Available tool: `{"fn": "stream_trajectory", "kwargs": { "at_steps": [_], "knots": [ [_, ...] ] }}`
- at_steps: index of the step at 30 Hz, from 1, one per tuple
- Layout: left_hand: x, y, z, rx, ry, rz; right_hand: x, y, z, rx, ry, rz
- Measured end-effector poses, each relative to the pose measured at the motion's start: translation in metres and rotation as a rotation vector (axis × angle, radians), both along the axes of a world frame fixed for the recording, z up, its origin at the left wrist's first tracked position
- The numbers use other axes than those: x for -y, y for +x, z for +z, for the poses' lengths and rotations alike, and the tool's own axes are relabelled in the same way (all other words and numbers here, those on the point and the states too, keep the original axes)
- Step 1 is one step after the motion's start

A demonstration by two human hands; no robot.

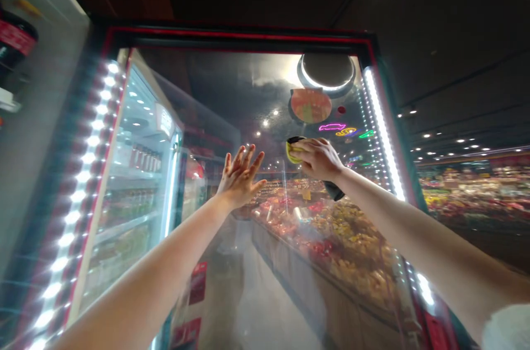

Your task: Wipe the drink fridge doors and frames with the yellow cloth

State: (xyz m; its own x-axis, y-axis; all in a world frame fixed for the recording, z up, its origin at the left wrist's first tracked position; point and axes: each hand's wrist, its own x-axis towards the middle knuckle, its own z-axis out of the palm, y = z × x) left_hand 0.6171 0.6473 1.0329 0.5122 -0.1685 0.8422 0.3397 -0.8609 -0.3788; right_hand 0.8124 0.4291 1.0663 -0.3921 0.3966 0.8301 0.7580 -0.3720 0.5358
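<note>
A glass door (232,85) in a dark frame with red trim fills the middle of the head view. Against or just before the glass, my left hand (240,178) has its fingers spread and holds nothing. To its right, my right hand (321,158) is closed round a yellow and dark cloth (293,150) at the height of the glass's middle. A dark end of the cloth hangs below the palm. Whether each palm touches the glass fully is hidden.
LED strips line the door frame's left side (78,195) and right side (383,129). At the far left stands a white cabinet wall (62,19) with a dark bottle (14,35). Through the glass show lit shelves (136,173) and a long produce display (323,239).
</note>
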Motion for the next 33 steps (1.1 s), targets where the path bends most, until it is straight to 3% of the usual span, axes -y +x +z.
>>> {"fn": "stream_trajectory", "kwargs": {
  "at_steps": [3, 6, 9, 13, 16, 18, 20, 23, 27, 30, 33],
  "knots": [
    [-0.022, -0.013, 0.007, 0.037, -0.019, -0.023, 0.001, 0.007, 0.021, -0.138, 0.277, -0.013],
    [-0.036, -0.021, 0.013, 0.051, -0.034, -0.049, -0.024, -0.008, 0.045, -0.26, 0.475, -0.022],
    [-0.045, -0.028, 0.013, 0.036, -0.039, -0.066, -0.048, -0.029, 0.039, -0.213, 0.364, -0.051],
    [-0.06, -0.039, 0.008, 0.018, -0.034, -0.087, -0.041, -0.032, 0.009, -0.095, 0.119, -0.028],
    [-0.07, -0.044, 0.005, 0.016, -0.026, -0.113, -0.039, -0.028, 0.013, -0.198, 0.311, -0.006],
    [-0.073, -0.045, 0.002, 0.024, -0.019, -0.122, -0.054, -0.034, 0.028, -0.293, 0.496, -0.008],
    [-0.074, -0.044, 0.001, 0.039, -0.008, -0.121, -0.075, -0.048, 0.039, -0.339, 0.565, -0.033],
    [-0.073, -0.042, -0.001, 0.044, -0.001, -0.119, -0.097, -0.069, 0.032, -0.27, 0.403, -0.06],
    [-0.072, -0.041, -0.002, 0.05, -0.004, -0.139, -0.08, -0.068, -0.003, -0.111, 0.112, -0.043],
    [-0.072, -0.04, -0.002, 0.054, 0.002, -0.145, -0.066, -0.052, -0.003, -0.17, 0.261, -0.042],
    [-0.07, -0.04, -0.003, 0.054, 0.011, -0.126, -0.082, -0.051, 0.024, -0.292, 0.484, -0.015]
  ]
}}
